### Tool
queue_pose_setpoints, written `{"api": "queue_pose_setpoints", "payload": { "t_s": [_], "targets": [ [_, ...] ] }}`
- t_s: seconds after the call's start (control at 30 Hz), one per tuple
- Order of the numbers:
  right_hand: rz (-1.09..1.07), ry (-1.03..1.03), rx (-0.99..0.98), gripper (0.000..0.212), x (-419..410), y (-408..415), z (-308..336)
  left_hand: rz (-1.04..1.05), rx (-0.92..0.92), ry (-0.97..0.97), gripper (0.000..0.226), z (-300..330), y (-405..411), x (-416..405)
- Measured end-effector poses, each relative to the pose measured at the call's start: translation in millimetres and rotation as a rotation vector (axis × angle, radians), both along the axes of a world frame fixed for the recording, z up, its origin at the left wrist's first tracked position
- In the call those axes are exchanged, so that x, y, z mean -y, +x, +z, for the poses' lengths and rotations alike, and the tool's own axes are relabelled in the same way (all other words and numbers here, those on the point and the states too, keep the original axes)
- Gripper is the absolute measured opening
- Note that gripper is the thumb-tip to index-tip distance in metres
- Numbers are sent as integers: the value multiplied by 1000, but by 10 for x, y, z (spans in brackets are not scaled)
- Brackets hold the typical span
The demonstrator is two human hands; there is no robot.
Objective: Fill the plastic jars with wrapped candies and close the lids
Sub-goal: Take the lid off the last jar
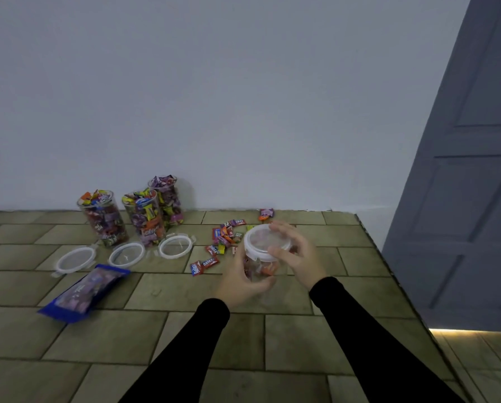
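Observation:
A clear plastic jar with candies inside stands on the tiled floor, a white-rimmed lid sitting on top of it. My left hand grips the jar's side. My right hand curls over the lid's right rim, fingers on its edge. Three tall jars full of wrapped candies stand uncovered near the wall. Their three lids lie flat on the floor in front of them. Loose wrapped candies are scattered just left of and behind the held jar.
A blue candy bag lies on the floor at the left. A white wall runs along the back. A grey door stands at the right, with a strip of light under it.

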State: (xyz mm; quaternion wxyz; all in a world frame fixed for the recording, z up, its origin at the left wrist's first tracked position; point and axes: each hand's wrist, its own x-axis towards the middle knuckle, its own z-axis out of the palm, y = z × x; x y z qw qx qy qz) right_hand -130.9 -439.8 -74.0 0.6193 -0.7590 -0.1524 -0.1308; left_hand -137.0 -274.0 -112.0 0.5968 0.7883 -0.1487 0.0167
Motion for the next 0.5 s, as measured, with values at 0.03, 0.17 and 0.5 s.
{"api": "queue_pose_setpoints", "payload": {
  "t_s": [0.03, 0.17, 0.5],
  "targets": [
    [1, 11, -13, 58, -7, 4, 1, 5, -15, -15, 86, -7, -1, 25],
    [-11, -18, -28, 51, -37, -27, 6, 42, -54, -62, 90, -47, 0, 96],
    [-30, 39, -680, 27, -60, 205, 435, -41, -118, -41, 91, -50, 103, 21]
  ]
}}
